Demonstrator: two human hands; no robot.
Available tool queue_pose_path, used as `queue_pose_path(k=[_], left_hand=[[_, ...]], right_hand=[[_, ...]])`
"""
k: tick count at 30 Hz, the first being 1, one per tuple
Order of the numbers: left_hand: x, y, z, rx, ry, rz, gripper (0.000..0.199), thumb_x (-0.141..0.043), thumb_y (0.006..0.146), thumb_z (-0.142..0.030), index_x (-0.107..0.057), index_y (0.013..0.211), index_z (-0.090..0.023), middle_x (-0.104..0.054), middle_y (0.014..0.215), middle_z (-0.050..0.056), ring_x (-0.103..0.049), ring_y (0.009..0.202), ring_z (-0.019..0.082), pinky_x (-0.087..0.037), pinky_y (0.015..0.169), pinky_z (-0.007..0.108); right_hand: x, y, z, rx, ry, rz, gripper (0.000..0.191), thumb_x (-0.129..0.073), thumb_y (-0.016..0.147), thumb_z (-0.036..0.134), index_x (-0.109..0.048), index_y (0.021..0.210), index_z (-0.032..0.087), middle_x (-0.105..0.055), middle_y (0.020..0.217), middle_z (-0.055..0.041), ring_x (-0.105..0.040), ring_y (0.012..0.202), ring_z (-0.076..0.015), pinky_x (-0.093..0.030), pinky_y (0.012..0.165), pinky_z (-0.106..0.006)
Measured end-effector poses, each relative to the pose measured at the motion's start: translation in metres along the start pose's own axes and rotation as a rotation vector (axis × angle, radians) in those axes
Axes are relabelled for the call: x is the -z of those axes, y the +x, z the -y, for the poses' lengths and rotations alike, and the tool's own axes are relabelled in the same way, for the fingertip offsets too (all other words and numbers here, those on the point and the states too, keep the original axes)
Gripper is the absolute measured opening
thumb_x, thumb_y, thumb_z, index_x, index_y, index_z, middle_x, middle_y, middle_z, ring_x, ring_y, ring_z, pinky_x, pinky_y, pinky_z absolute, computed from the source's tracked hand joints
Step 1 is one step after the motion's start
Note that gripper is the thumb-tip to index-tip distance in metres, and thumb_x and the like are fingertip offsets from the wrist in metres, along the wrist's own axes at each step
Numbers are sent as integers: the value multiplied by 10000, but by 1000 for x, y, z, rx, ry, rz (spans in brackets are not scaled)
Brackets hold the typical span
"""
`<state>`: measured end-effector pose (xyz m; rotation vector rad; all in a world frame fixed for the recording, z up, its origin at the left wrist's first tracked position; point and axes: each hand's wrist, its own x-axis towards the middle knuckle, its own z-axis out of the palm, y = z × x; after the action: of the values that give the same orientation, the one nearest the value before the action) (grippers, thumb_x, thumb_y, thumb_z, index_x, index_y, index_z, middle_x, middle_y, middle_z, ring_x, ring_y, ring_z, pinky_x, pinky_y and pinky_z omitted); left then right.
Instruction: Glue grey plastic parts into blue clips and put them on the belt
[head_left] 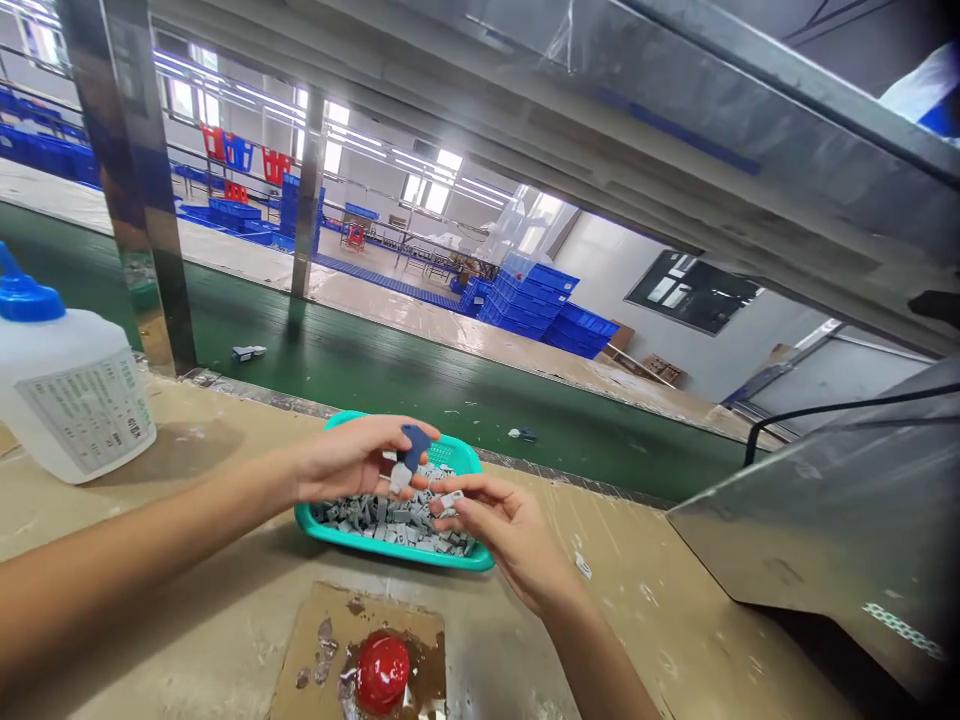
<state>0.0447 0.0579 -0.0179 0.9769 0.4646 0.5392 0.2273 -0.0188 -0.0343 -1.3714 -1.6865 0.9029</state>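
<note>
Blue plastic piece [415,447] stands upright in my left hand [352,458], just apart from my right hand [499,535], which pinches a small gray part [451,498] over the teal basket [390,546].

Our left grip [352,458] is pinching a small part [401,470] and our right grip [495,525] is pinching another small part [451,498], both above a plastic tray [394,545] of more parts [390,522] on the counter [600,600]. Left of the grips, a plastic bottle [67,390] is standing on the counter. Nearer us, a domed cap [382,672] is sitting on a cardboard sheet [315,640]. Right of the grips, a steel housing [817,520] is standing. Behind them, a conveyor belt [420,400] is running along the counter, with stacked crates [532,305] beyond it.
</note>
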Motion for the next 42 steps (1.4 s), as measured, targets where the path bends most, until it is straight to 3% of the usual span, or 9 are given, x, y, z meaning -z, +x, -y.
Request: queue_pose_path(k=[4,9,14,18,24,30,33,36,42], left_hand=[[-25,-9,19,56,74,83,190,-565,685,-193,-499,863,-177,-519,720,-12,-442,586,61,-349,542,185],[-30,-10,32,-89,355,40,251,-616,697,-332,-489,870,-202,-472,664,-49,-403,593,62,-310,535,181],[-29,-11,33,-116,252,38,286,-667,654,-298,-492,852,-191,-507,697,-37,-460,639,68,-366,612,191],[-28,-12,32,-91,309,2,268,-671,641,-271,-506,835,-189,-508,680,-32,-465,614,71,-381,602,201],[-29,-13,32,-47,241,-16,217,-646,657,-234,-499,810,-190,-516,650,-37,-480,578,63,-379,566,188],[-37,-16,35,57,56,11,320,-712,594,-255,-470,786,-171,-540,619,-36,-454,508,42,-325,504,173],[-37,-17,35,83,73,38,330,-707,598,-280,-480,811,-171,-556,639,-26,-440,504,45,-299,487,179],[-32,-17,29,49,246,75,280,-675,628,-267,-509,830,-169,-596,743,8,-484,589,70,-328,518,193],[-11,-15,2,35,257,6,209,-600,670,-200,-514,852,-144,-622,839,66,-534,633,86,-346,504,192]], right_hand=[[-4,-22,11,-19,364,-45,174,-611,752,293,-617,876,171,-602,728,-27,-593,622,-136,-523,619,-267],[-10,-34,29,199,-50,-151,123,-530,798,180,-644,843,196,-569,872,-49,-563,702,-136,-504,615,-236],[-18,-38,39,370,-456,-319,145,-522,784,125,-605,880,195,-589,780,-20,-546,637,-118,-478,592,-228],[-21,-39,40,394,-517,-374,95,-538,766,122,-559,830,189,-588,713,8,-538,570,-98,-478,556,-210],[-15,-44,35,434,-438,-275,154,-534,786,114,-618,872,210,-626,846,-24,-592,754,-141,-506,660,-249],[-18,-53,30,457,-532,-358,202,-520,789,78,-613,885,228,-609,858,-27,-580,770,-135,-478,679,-246],[-20,-58,26,454,-508,-395,181,-525,775,69,-546,881,215,-585,838,-22,-564,776,-138,-461,707,-255],[-19,-66,20,392,-456,-338,172,-523,759,63,-449,818,207,-552,819,-7,-546,771,-129,-439,705,-239],[-22,-91,-2,176,-590,70,153,-412,770,52,-455,772,199,-523,751,-8,-512,681,-130,-429,597,-219]])
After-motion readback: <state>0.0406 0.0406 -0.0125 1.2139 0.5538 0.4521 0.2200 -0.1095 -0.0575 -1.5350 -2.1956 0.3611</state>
